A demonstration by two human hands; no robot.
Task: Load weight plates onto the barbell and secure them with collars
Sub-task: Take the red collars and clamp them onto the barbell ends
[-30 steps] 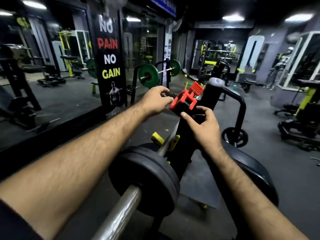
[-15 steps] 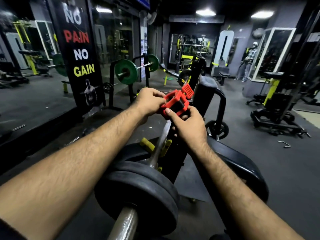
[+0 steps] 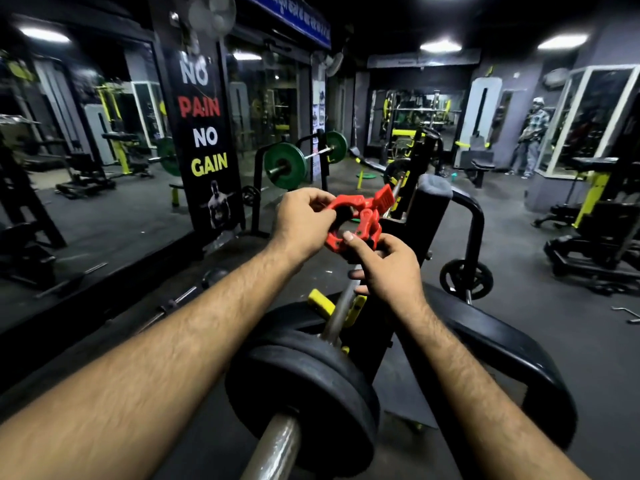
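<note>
- Status: two black weight plates (image 3: 304, 386) sit side by side on the near sleeve of the barbell (image 3: 273, 452); loading on this end appears done.
- Remaining: no collar is on the bar outboard of the plates, so securing is judged outstanding (the far end of the barbell is hidden and cannot be assessed).
- Collar: the red clamp collar (image 3: 353, 220) is held in the air beyond the plates, above the bar's shaft, with its lever flipped up and away.
- Left hand (image 3: 301, 220): closed on the collar's left rim, fingers curled over the top edge.
- Right hand (image 3: 388, 268): closed on the collar's lower edge, thumb pressed against the ring face.
- Next requirement, as judged: bring the collar back past the plates to the sleeve end.
</note>
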